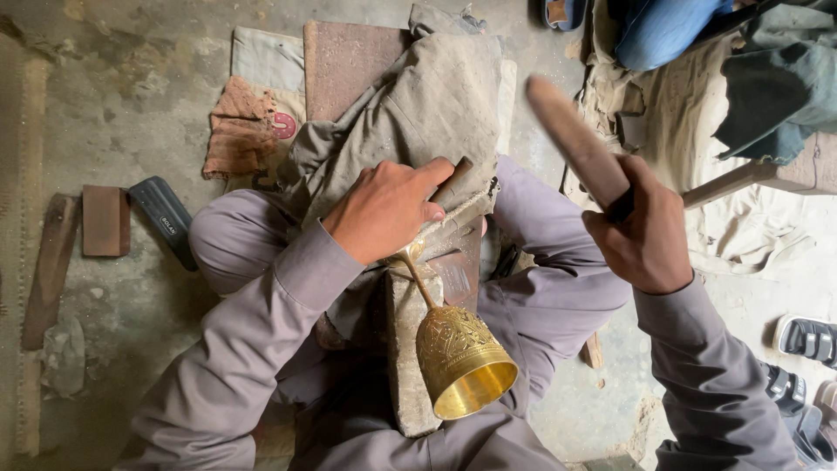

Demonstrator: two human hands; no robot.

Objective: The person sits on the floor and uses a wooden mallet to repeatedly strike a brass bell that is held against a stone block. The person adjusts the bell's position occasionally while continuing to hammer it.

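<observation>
My left hand point(388, 208) grips a short dark punch-like tool point(455, 179) and presses down on the base of an engraved brass goblet point(460, 358). The goblet lies on its side across a grey stone block point(408, 349) on my lap, its open mouth pointing toward me. My right hand point(649, 231) is raised at the right, closed around a long wooden stick point(575, 144) that angles up and to the left, blurred. A dirty grey cloth point(427, 113) is draped over the block beyond my left hand.
A brown board point(349, 61) and an orange rag point(237, 131) lie on the concrete floor ahead. At the left lie a small brown block point(105, 220) and a dark case point(166, 214). Another person's blue-trousered leg point(663, 30) is at top right; sandals point(806, 336) at right.
</observation>
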